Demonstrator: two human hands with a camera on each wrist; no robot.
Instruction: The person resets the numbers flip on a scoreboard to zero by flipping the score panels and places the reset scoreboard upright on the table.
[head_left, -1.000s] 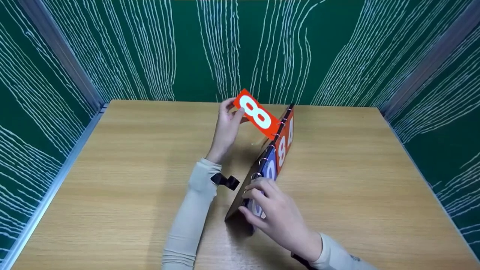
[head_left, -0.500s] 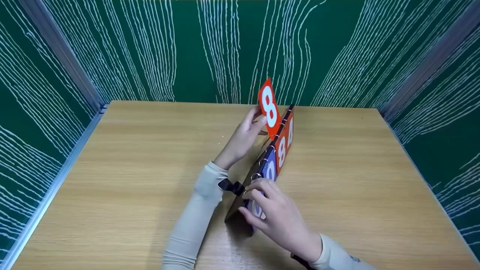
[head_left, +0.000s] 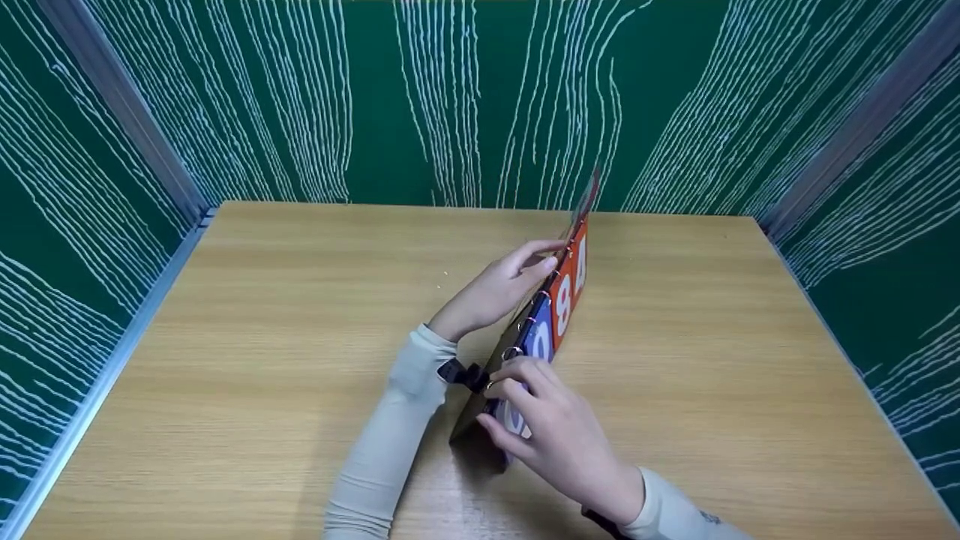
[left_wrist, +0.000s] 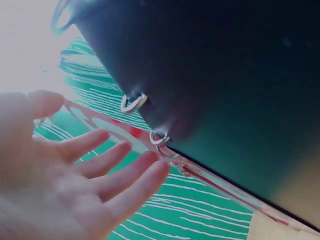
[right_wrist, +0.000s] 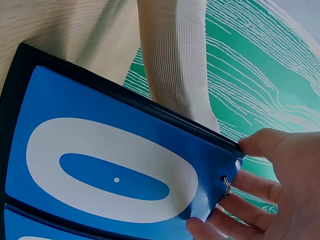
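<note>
A flip scoreboard (head_left: 486, 405) stands on edge, angled away from me, with number cards hung on metal rings along its top. Its right face shows a red 8 card (head_left: 563, 306), a red 4 card (head_left: 580, 261) and blue 0 cards (right_wrist: 115, 170). Above the far end a red card (head_left: 588, 196) stands up from the rings, seen nearly edge-on. My left hand (head_left: 495, 292) is behind the board, fingers extended toward the rings below that card; in the left wrist view the fingers are spread. My right hand (head_left: 559, 431) grips the board's near end, thumb at its edge.
The scoreboard rests on a wooden table (head_left: 247, 360). Green panels (head_left: 375, 97) with white wavy lines rise behind and at both sides, joined by grey metal posts (head_left: 127, 97). A black wrist camera (head_left: 463, 373) on my left wrist sits close to the board's back.
The red 8 card swung up from the left to nearly edge-on over the rings. My left hand followed to the right, and its fingers let go of the card. My right hand stayed put.
</note>
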